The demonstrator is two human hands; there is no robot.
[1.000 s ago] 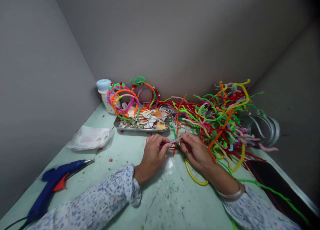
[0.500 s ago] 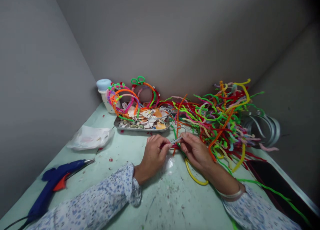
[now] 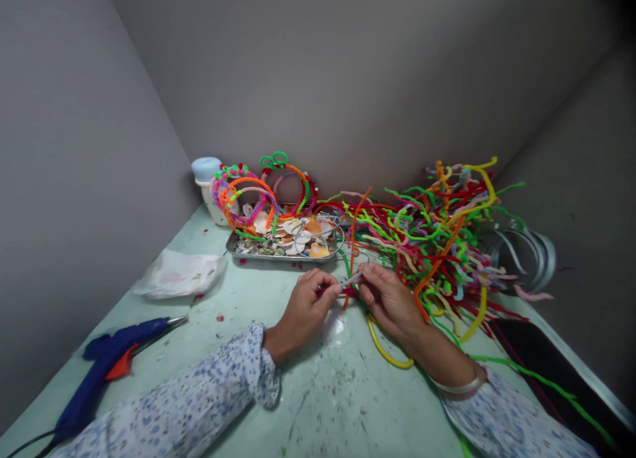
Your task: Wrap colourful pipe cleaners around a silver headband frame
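Observation:
Between my two hands, over the middle of the table, is a thin silver metal headband (image 3: pixel 352 280), its far part curving up behind my right fingers. My left hand (image 3: pixel 309 309) is closed, pinching one end of the band between thumb and forefinger. Dark red pipe cleaner (image 3: pixel 322 290) shows at those fingers; how it is attached cannot be made out. The thumb and fingers of my right hand (image 3: pixel 390 302) grip the band farther along. Just behind, an orange pipe cleaner (image 3: pixel 354 229) stands up, and a yellow one (image 3: pixel 385 352) loops below my right wrist.
A metal tray (image 3: pixel 278 258) of shells stands at the back with fuzzy wrapped headbands (image 3: pixel 248 186) on it, beside a lidded cup (image 3: pixel 206 173). Tangled pipe cleaners (image 3: pixel 422 226) and bare metal bands (image 3: pixel 541 259) lie right. A glue gun (image 3: pixel 106 355) and plastic bag (image 3: pixel 181 276) lie left.
My left hand has shifted very slightly, its wrist a little to the left. Both hands keep their grip on the metal headband; the rest stays still.

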